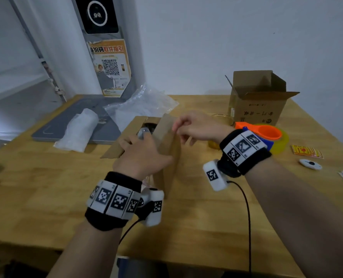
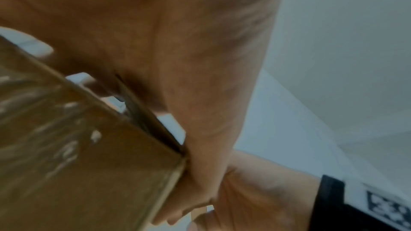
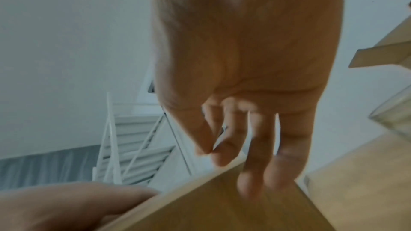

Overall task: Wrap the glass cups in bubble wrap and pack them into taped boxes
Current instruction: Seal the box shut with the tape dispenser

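Note:
A small brown cardboard box (image 1: 169, 149) stands in the middle of the wooden table (image 1: 46, 187), its flaps up. Something in bubble wrap (image 1: 143, 131) shows in its opening. My left hand (image 1: 142, 155) lies over the box top, fingers over the far-left flap and thumb (image 2: 206, 129) down the corner of the box (image 2: 89, 164). My right hand (image 1: 194, 127) holds the top edge of the raised right flap (image 3: 222, 208), thumb and forefinger (image 3: 206, 140) pinched at the edge. A bare glass cup (image 1: 222, 118) stands behind my right hand. A wrapped cup (image 1: 80, 131) lies at the left.
A loose bubble wrap sheet (image 1: 144, 103) lies behind the box on a grey mat (image 1: 66, 119). A second open box (image 1: 256, 101) stands at the back right. An orange and blue tape dispenser (image 1: 267, 136), red stickers (image 1: 307, 151) and a white disc (image 1: 311, 164) lie right.

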Demonstrator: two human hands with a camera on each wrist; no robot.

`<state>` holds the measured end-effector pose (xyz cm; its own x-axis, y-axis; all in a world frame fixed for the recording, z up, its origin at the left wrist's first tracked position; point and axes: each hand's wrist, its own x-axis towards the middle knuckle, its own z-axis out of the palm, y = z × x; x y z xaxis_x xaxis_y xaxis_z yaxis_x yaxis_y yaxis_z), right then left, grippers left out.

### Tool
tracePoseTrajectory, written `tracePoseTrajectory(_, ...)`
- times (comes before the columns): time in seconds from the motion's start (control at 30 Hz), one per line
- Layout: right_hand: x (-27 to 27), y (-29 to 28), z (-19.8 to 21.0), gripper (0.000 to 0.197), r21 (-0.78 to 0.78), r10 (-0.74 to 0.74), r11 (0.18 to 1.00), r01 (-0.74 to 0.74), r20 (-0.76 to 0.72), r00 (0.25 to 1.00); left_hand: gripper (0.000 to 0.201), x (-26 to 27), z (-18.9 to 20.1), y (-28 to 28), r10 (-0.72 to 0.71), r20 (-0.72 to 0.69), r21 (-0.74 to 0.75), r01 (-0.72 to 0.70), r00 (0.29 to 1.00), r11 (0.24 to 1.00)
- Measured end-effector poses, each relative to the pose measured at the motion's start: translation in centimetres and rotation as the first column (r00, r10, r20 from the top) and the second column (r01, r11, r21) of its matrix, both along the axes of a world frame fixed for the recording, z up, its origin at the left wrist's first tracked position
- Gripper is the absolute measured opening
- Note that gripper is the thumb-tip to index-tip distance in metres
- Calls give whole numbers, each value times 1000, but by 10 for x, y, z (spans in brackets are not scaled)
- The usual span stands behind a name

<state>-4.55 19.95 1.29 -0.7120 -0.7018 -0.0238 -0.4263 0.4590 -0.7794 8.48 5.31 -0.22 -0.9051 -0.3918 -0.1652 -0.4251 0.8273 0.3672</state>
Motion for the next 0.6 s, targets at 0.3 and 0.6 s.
tracePoseTrajectory(0.3,-17,9,-9,63,106,-246,962,251,-60,967,98,5,11,-36,-483,3,53,482,876,874)
tracePoseTrajectory(0.6,-13,63,-28,94,-32,-401,914,404,76,913,81,-36,-15,-43,-434,-331,53,476,838,878)
